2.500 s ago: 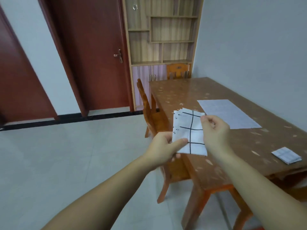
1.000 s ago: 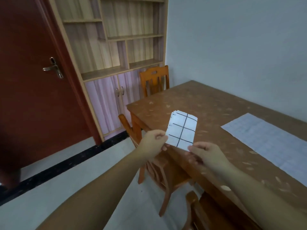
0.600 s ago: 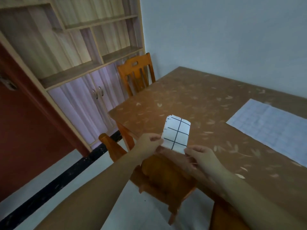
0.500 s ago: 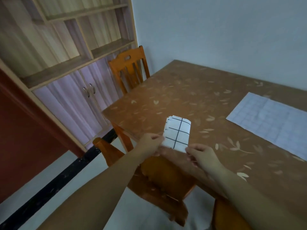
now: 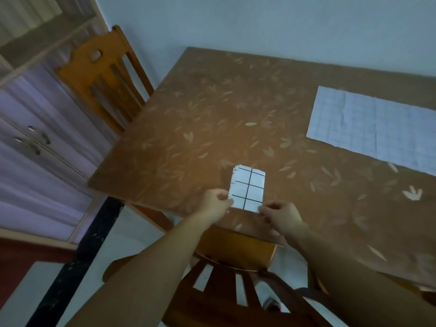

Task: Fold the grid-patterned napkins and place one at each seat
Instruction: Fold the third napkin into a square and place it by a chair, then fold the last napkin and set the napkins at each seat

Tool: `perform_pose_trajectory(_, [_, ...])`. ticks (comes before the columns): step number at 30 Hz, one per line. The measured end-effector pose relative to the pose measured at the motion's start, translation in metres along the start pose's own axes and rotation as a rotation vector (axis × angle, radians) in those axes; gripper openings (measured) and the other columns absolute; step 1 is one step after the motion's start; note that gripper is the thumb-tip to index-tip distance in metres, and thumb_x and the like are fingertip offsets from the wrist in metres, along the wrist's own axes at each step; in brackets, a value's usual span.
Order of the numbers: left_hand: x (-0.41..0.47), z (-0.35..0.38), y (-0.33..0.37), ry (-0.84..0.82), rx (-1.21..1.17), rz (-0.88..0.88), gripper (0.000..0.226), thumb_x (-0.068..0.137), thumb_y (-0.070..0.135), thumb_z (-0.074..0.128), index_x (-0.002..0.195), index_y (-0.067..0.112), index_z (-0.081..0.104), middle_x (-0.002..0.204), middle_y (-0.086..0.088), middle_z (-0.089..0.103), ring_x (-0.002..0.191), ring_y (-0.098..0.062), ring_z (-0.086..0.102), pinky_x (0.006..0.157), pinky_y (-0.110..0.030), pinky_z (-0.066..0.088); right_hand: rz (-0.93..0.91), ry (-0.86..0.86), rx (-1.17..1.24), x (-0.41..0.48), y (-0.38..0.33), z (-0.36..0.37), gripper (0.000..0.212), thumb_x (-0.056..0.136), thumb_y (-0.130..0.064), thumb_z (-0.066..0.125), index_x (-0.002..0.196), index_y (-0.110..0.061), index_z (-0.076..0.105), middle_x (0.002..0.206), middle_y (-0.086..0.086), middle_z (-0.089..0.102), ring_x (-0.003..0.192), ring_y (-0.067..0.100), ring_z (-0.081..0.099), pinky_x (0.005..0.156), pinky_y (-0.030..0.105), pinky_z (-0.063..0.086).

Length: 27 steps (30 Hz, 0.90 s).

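At the far left a cabinet with pale purple doors and metal handles is seen below open wooden shelves. Just to its right an orange wooden chair is stood at the far end of the table, its slatted back upright against the table's short edge. The brown table, patterned with pale leaf shapes, is spread across the middle and right of the view.

Near the table's front edge the left hand is closed in a pinch on the lower left corner of the folded napkins, thumb on top. The napkins are held as a small fanned stack of white sheets marked with a bold black grid, and the stack is kept over the tabletop just inside the near edge, its long side pointed away from the person. Whether its far end is touching the table cannot be told. The stack is found between the two hands and slightly beyond them. The lower right corner is pinched by the right hand, fingers curled under the paper, so that both hands are clamped on the same stack and are kept apart by its width.

Below the hands a second chair is tucked against the table, its seat and dark slatted back seen from above. Far to the right, well apart from the stack, a large unfolded sheet with a fine grid is laid flat on the table.
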<state>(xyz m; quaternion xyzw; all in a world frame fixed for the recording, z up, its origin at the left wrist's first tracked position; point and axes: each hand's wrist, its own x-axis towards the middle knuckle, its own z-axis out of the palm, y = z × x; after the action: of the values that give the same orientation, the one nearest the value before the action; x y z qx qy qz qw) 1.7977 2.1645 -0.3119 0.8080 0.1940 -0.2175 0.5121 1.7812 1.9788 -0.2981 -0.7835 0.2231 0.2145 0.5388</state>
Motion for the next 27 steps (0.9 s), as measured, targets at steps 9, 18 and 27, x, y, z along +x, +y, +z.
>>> perform_pose_trajectory(9, [0.024, -0.020, 0.008, 0.061, 0.730, 0.103, 0.046, 0.092, 0.055, 0.053, 0.124, 0.022, 0.057, 0.119, 0.001, 0.064, 0.102, -0.022, 0.062, 0.077, -0.034, 0.051, 0.021, 0.060, -0.222, 0.019, 0.010, -0.018, 0.015, 0.088, -0.019, 0.066, 0.077, -0.012, 0.074, 0.062, 0.002, 0.071, 0.054, 0.011, 0.064, 0.048, 0.019, 0.045])
perform_pose_trajectory(18, [0.024, 0.052, 0.134, -0.054, 0.646, 0.547, 0.039, 0.092, 0.037, 0.061, 0.129, 0.025, 0.059, 0.125, 0.000, 0.064, 0.115, -0.021, 0.059, 0.091, -0.030, 0.046, -0.118, 0.281, -0.283, 0.024, -0.004, -0.153, 0.013, 0.089, -0.024, 0.062, 0.083, -0.018, 0.073, 0.076, 0.002, 0.074, 0.066, 0.013, 0.071, 0.061, 0.026, 0.053])
perform_pose_trajectory(27, [0.026, 0.194, 0.197, -0.048, 0.688, 0.611, 0.051, 0.091, 0.039, 0.057, 0.141, 0.031, 0.047, 0.146, 0.006, 0.049, 0.130, -0.020, 0.050, 0.104, -0.040, 0.044, -0.145, 0.333, -0.358, 0.073, 0.033, -0.297, 0.015, 0.089, -0.024, 0.059, 0.084, -0.019, 0.073, 0.082, 0.000, 0.073, 0.082, 0.019, 0.068, 0.073, 0.030, 0.051])
